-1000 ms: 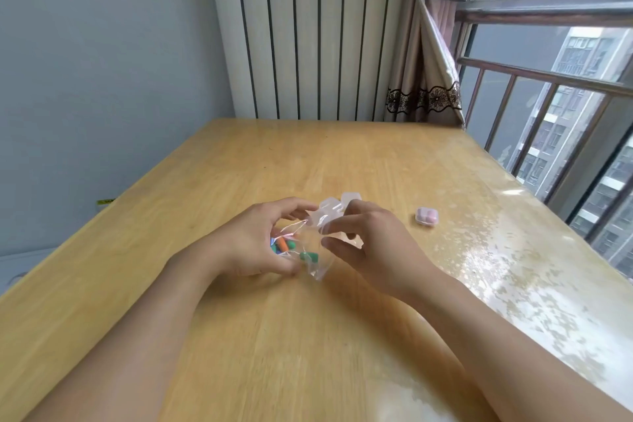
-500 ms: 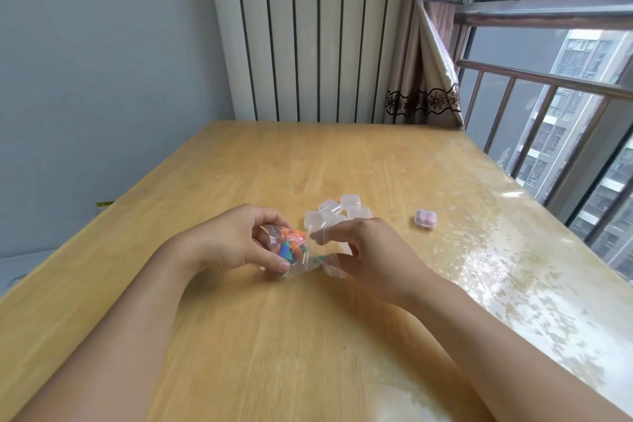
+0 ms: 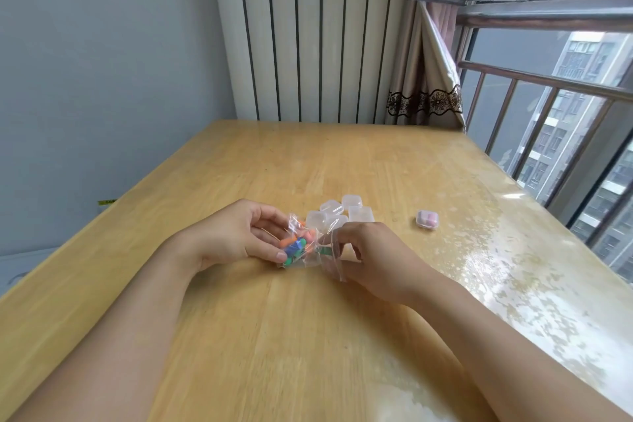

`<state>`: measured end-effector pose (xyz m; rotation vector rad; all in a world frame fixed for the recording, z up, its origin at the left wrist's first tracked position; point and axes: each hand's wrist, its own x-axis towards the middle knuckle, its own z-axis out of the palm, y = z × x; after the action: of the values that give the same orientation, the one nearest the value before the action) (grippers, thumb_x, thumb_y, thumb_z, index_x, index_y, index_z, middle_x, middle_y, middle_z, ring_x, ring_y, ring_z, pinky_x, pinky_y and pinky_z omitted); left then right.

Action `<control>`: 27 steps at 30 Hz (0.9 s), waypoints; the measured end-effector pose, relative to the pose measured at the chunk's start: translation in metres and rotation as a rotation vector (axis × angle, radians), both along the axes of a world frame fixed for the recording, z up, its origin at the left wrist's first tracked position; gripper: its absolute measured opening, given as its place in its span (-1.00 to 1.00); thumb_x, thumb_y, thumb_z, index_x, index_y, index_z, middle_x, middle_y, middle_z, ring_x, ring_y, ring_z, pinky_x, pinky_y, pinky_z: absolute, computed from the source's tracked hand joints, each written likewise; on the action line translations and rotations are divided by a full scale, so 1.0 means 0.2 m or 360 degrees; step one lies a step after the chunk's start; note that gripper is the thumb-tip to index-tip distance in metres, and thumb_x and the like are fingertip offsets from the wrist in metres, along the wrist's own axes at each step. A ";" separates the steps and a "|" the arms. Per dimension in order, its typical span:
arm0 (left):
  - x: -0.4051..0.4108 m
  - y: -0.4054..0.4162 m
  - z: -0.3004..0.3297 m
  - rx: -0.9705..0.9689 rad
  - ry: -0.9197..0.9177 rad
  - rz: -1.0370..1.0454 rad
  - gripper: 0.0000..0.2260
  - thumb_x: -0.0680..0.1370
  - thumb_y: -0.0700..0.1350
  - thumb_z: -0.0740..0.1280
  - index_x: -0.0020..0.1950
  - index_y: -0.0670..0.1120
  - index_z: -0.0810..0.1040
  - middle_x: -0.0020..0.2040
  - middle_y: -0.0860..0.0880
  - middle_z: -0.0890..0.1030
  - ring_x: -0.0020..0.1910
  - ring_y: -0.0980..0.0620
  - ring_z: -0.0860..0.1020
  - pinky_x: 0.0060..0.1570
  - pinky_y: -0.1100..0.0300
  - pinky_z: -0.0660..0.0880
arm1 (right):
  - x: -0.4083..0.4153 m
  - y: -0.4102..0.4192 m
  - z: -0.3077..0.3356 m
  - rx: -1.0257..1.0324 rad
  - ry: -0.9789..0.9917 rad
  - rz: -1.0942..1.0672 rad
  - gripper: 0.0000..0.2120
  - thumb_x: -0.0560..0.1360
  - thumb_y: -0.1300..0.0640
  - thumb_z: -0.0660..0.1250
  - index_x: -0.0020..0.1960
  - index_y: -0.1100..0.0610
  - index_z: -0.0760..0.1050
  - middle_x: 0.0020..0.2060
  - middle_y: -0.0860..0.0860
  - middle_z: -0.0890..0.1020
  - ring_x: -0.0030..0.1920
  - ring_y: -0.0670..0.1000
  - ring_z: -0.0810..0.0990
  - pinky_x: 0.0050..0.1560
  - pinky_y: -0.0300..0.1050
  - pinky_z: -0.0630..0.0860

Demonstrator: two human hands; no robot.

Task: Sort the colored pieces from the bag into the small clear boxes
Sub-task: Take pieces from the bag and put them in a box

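Currently my left hand (image 3: 239, 236) grips the filled end of the bag (image 3: 301, 248), fingers and thumb curled round it, at frame centre just above the surface (image 3: 308, 336). My right hand (image 3: 373, 255) pinches the bag's flat open end, just right of centre. Colored pieces (image 3: 295, 245), orange, blue and green, are bunched inside the bag between the two hands. Directly behind the bag, toward the upper middle, sits a cluster of small clear boxes (image 3: 342, 212); they look empty, though whether their lids are shut I cannot tell. Well apart to the right, a separate box (image 3: 427, 219) already holds pinkish pieces and appears closed. Judgement: early stage. One colour seems sorted; the rest remain bagged. Remaining: empty the bag, separate by colour, fill the clustered boxes.
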<state>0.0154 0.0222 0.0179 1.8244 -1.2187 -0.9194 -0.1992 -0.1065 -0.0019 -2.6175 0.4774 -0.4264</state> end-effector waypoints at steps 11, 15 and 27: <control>-0.08 -0.04 -0.01 0.0027 0.0055 0.0012 -0.67 0.52 -0.30 0.45 0.23 -0.06 0.54 -0.16 -0.02 0.71 -0.24 0.04 0.57 -0.14 0.16 0.51 | 0.02 0.01 -0.03 0.0003 -0.0044 -0.0050 -0.79 0.45 0.30 0.37 -0.22 0.01 0.49 -0.16 -0.14 0.65 -0.25 -0.23 0.53 -0.23 -0.24 0.41; -0.07 -0.04 -0.02 -0.0010 0.0198 0.0027 -0.66 0.58 -0.35 0.33 0.30 -0.05 0.52 0.09 -0.14 0.72 -0.03 -0.09 0.64 -0.04 0.09 0.61 | 0.01 0.01 0.00 0.0170 -0.0181 -0.0080 -0.69 0.47 0.36 0.33 -0.18 -0.06 0.48 -0.10 -0.08 0.69 -0.30 -0.37 0.50 -0.28 -0.43 0.34; -0.11 -0.06 -0.04 -0.0037 0.0494 0.0068 -0.67 0.59 -0.34 0.26 0.27 -0.04 0.56 -0.02 -0.09 0.63 -0.19 0.05 0.49 -0.24 0.22 0.49 | 0.04 0.00 -0.08 0.0052 -0.0143 -0.0206 -0.77 0.59 0.16 0.30 0.19 -0.05 0.59 -0.05 -0.08 0.58 -0.24 -0.22 0.44 -0.15 -0.24 0.35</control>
<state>-0.0075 0.0095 0.0102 1.6105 -0.9885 -1.1118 -0.1910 -0.1072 -0.0170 -2.5321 0.6202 -0.5705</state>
